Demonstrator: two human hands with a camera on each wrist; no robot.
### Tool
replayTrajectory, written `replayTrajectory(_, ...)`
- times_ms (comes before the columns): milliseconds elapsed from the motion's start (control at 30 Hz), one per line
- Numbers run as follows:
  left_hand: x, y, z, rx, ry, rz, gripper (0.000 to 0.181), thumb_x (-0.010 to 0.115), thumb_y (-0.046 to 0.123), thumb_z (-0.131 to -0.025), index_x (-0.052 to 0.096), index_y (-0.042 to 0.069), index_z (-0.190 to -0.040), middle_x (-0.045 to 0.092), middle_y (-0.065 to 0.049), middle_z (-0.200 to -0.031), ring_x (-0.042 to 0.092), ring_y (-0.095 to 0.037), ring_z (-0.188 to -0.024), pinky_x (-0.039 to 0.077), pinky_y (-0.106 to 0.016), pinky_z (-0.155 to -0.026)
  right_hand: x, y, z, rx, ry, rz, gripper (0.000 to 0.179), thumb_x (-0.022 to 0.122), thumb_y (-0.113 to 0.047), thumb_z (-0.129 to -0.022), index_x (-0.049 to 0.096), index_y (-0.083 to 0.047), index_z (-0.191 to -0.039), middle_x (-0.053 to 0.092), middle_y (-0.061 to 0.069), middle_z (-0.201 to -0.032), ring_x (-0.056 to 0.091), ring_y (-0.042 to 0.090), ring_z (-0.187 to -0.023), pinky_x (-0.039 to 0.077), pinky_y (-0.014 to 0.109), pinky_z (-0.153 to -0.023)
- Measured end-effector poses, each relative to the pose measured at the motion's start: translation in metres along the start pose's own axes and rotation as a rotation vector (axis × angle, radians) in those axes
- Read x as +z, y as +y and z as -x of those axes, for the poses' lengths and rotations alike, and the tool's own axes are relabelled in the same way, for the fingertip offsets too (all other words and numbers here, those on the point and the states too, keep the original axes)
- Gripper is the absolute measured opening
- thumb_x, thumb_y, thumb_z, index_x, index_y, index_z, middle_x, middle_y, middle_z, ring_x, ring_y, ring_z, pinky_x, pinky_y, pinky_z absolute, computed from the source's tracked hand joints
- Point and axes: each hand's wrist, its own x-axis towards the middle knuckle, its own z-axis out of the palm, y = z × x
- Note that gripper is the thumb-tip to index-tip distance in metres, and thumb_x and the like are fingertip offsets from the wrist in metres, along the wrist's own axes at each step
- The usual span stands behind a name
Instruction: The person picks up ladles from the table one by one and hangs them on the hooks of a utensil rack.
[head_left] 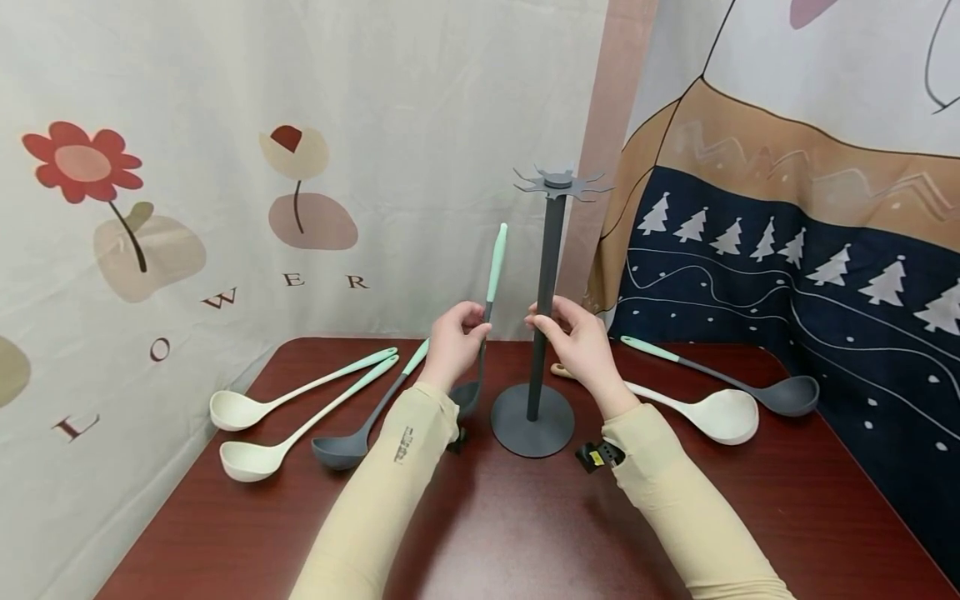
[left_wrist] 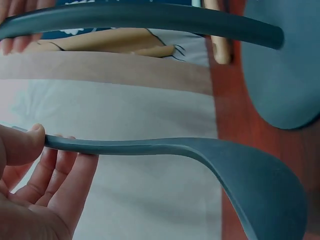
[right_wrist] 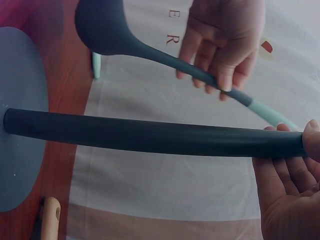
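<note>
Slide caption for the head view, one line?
Left hand holds a grey ladle bowl-down; right hand grips the stand's pole.

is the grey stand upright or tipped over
Upright: the grey stand has its round base down on the table, its pole rising to the pronged top; the right hand holds the pole.

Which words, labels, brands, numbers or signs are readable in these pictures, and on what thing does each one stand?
"L O W E R": spaced letters on the pale flowered backdrop; the right wrist view repeats "E R".
Dark print on the left sleeve: too small to read.
Yellow label on the black device by the right sleeve: any text is too small to read.
</note>
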Motion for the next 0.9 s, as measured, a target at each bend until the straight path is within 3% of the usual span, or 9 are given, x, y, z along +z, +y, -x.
replayTrajectory(333, -0.009, 0.021, -0.005, 0.049, 0.043, 0.084, 0.017, 0.068, 0.007, -0.094, 0.068, 0.001, -0.11, 0.067, -0.011, -0.096, 0.062, -0.026, -0.084, 0.053, -0.038, -0.073, 0.001, -0.001, 0.0, 0.009, 0.0, 0.007, 0.021, 0.064, -0.022, -0.098, 0.069, -0.009, -0.114, 0.074, 0.008, -0.1, 0.07, 0.022, -0.095, 0.053, 0.043, -0.088)
replayTrajectory(567, -0.011, 0.037, -0.008, 0.057, 0.074, 0.168, 0.013, 0.067, 0.007, -0.094, 0.07, 0.004, -0.107, 0.068, -0.01, -0.09, 0.065, -0.023, -0.08, 0.054, -0.035, -0.068, 0.001, -0.002, 0.0, 0.013, 0.0, 0.007, 0.02, 0.064, -0.021, -0.098, 0.068, -0.009, -0.114, 0.074, 0.008, -0.1, 0.07, 0.022, -0.095, 0.053, 0.043, -0.089)
replayTrajectory(900, -0.013, 0.054, -0.01, 0.077, 0.075, 0.275, 0.016, 0.067, 0.004, -0.094, 0.069, 0.0, -0.109, 0.068, -0.011, -0.087, 0.066, -0.023, -0.078, 0.057, -0.033, -0.071, 0.001, -0.001, 0.001, 0.018, 0.002, 0.007, 0.021, 0.064, -0.021, -0.098, 0.068, -0.009, -0.115, 0.073, 0.008, -0.102, 0.07, 0.022, -0.096, 0.053, 0.043, -0.089)
